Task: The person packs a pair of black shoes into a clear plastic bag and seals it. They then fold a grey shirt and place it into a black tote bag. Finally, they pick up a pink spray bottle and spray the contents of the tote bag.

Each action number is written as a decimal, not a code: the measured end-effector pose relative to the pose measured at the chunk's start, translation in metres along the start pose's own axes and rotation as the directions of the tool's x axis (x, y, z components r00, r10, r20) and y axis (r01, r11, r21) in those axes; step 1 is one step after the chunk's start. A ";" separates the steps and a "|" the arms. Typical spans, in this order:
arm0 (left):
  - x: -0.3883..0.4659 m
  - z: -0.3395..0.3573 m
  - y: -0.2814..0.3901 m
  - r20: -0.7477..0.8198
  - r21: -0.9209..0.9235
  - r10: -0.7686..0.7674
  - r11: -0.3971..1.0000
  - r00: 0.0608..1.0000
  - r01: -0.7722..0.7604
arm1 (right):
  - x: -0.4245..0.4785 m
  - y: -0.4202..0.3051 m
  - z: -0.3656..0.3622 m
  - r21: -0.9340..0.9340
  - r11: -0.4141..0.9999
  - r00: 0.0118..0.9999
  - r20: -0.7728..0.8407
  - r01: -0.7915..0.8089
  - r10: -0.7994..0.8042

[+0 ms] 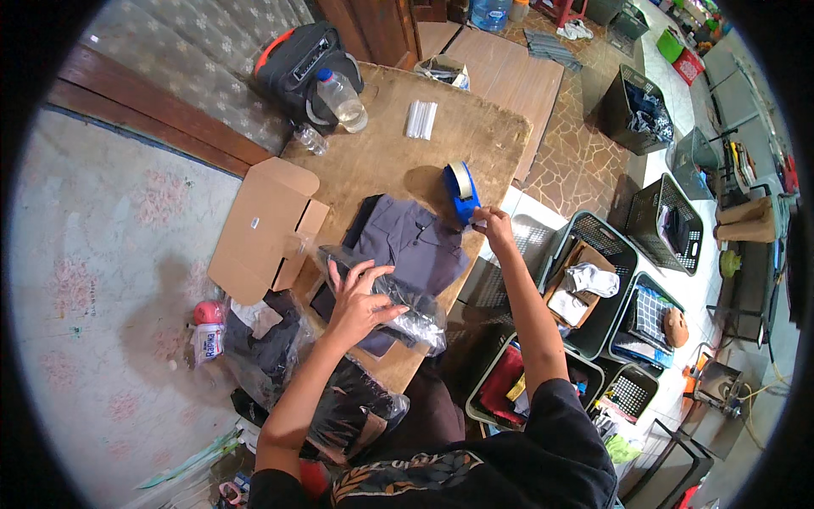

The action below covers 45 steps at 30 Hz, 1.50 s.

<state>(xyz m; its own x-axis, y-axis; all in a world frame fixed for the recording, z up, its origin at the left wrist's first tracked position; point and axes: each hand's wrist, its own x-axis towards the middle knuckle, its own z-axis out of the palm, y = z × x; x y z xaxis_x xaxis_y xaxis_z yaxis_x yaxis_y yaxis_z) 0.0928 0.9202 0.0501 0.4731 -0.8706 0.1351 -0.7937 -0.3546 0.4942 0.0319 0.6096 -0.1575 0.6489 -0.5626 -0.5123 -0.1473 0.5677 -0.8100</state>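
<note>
My right hand (492,228) pinches the end of the clear adhesive tape at the front of a blue tape dispenser (466,197). That dispenser, with a roll in it, is by the right edge of the wooden table. My left hand (361,304) lies with fingers spread on a clear plastic bag (413,315) around something dark, partly hidden by the hand. Just beyond the bag is a folded grey collared shirt (407,242), with a darker folded garment (362,219) showing at its left side.
A flattened cardboard box (261,229) leans along the wall side. White sticks or tubes (421,119), a plastic bottle (343,105) and a black speaker-like case (305,70) are farther back on the table (489,127). Plastic-bagged garments (356,407) lie nearer me. Plastic baskets (598,235) stand to the right.
</note>
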 end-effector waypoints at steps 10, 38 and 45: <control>-0.012 0.010 -0.014 -0.013 -0.010 -0.103 0.995 0.995 0.103 | -0.017 0.045 -0.006 0.234 0.935 0.943 -0.260 0.268 -0.206; -0.033 0.012 -0.042 -0.152 0.016 -0.172 0.984 0.973 0.176 | -0.180 -0.086 0.156 -0.381 0.238 0.349 0.922 0.893 0.167; -0.035 0.015 -0.035 -0.164 -0.005 -0.234 0.972 0.958 0.237 | -0.172 -0.059 0.159 -0.525 -0.166 0.550 0.810 0.835 0.203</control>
<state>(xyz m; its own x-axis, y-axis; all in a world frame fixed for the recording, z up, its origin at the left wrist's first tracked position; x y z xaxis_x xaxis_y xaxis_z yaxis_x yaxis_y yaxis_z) 0.0981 0.9582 0.0155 0.7020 -0.6952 0.1545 -0.6573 -0.5491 0.5162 0.0476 0.7685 0.0236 0.9317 0.2927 -0.2151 0.1740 -0.8794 -0.4431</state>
